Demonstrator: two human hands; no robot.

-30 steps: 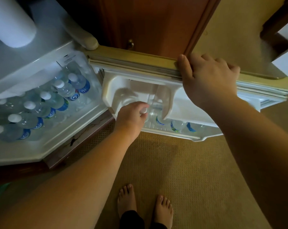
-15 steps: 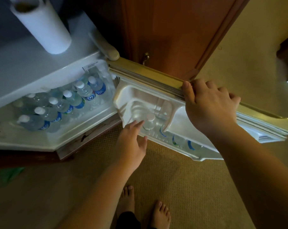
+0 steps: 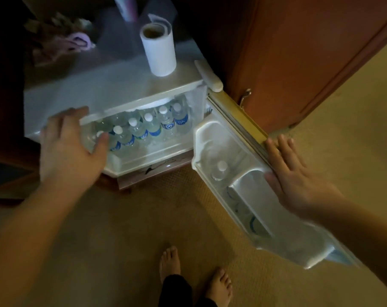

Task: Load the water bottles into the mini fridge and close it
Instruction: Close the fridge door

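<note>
Left grip (image 3: 70, 149) spread, fingers reaching at the front left corner of the open mini fridge (image 3: 112, 89), thumb just in front of the water bottles (image 3: 152, 127) packed inside to its right. Right grip (image 3: 296, 173) spread flat, fingers straight over the top edge of the swung-out door (image 3: 239, 120), thumb on the inner shelf; one bottle (image 3: 220, 171) upright in the door pocket, just left of that thumb. Paper roll (image 3: 159, 52) standing on the fridge top beyond both grips, bare feet (image 3: 170, 262) on carpet (image 3: 121, 229) below.

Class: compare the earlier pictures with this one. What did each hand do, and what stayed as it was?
The left hand left the door-shelf bottle and moved to the fridge's front edge. The right hand loosened its grip on the door and now lies flat. The door stays open, the bottles inside unmoved.
</note>
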